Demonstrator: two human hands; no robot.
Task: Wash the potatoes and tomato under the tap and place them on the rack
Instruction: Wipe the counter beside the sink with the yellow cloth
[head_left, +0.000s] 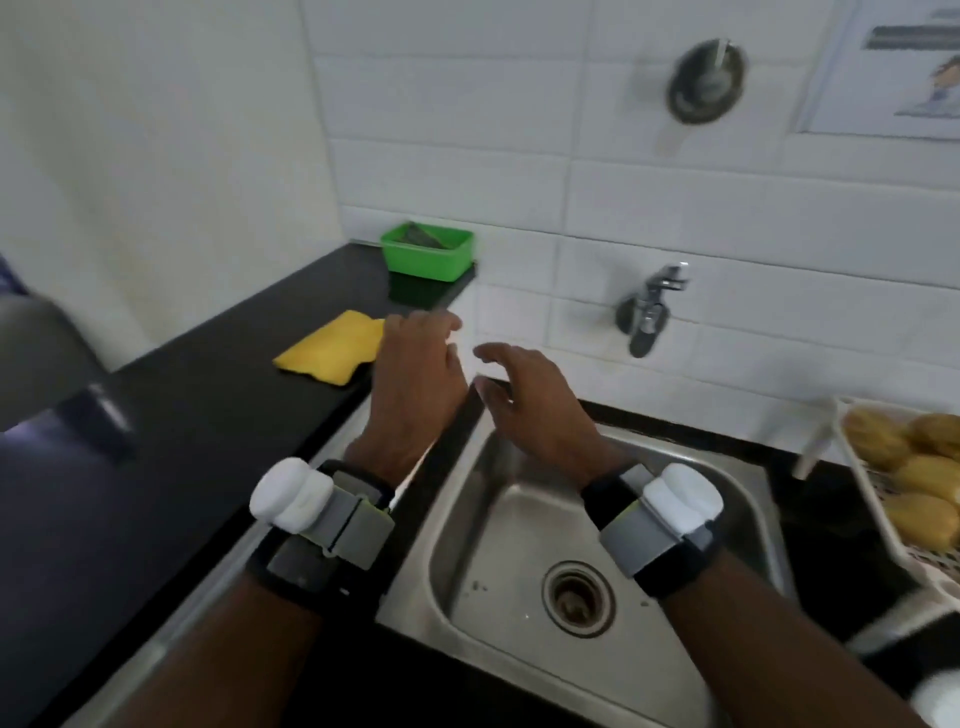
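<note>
Lying piled in the white plastic rack (924, 566) at the right edge, the yellow-brown potatoes (914, 473) sit beside the stainless steel sink (519, 519); over its left rim the left hand (415, 379) and right hand (535, 410) hover, fingers loosely spread and holding nothing, near the chrome wall tap (649, 312).

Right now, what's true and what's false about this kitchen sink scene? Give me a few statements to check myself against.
1. The left hand and the right hand hold nothing. True.
2. The potatoes lie in the sink. False: they lie in the white rack, to the right of the sink.
3. A yellow cloth lies on the dark counter. True.
4. The green container sits inside the sink. False: it stands on the counter, against the tiled wall.
5. The tap comes out of the wall above the sink. True.
</note>
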